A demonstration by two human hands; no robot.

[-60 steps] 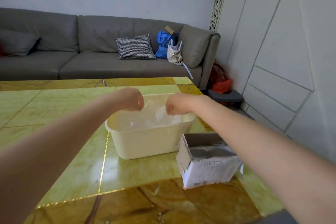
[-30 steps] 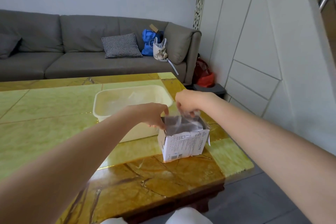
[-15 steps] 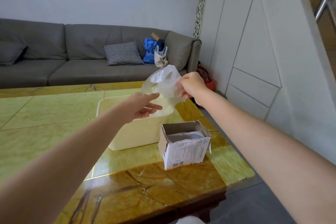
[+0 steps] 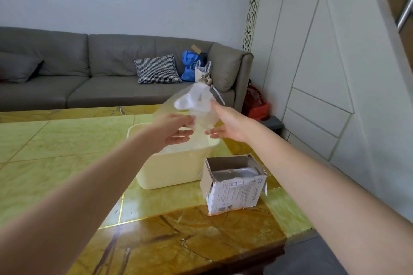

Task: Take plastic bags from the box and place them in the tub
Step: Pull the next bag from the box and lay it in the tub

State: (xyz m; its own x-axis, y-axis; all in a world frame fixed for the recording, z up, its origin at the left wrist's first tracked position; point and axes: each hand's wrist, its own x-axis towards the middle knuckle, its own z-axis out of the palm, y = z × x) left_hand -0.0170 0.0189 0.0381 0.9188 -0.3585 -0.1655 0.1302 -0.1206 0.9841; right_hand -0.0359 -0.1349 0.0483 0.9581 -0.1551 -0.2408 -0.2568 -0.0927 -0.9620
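Note:
A crumpled clear plastic bag point(image 4: 199, 107) hangs in the air above the cream tub point(image 4: 169, 169), between my two hands. My left hand point(image 4: 174, 128) reaches over the tub with fingers apart, fingertips touching the bag's left side. My right hand point(image 4: 228, 124) is spread wide on the bag's right side, with its index finger against the plastic. Neither hand closes around the bag. More clear plastic lies inside the tub. The small cardboard box point(image 4: 234, 192) stands open just right of the tub's front, with folded plastic bags point(image 4: 237, 173) inside.
Tub and box sit on a glossy yellow-green stone table point(image 4: 67, 163) near its right edge. Behind it is a grey sofa point(image 4: 89, 73) with a checked cushion point(image 4: 157, 69) and bags. White wall panels point(image 4: 324, 73) rise on the right.
My right hand lifted a bag out of the box and carried it over the tub. Its fingers have now spread apart, and my left hand has reached up to the bag.

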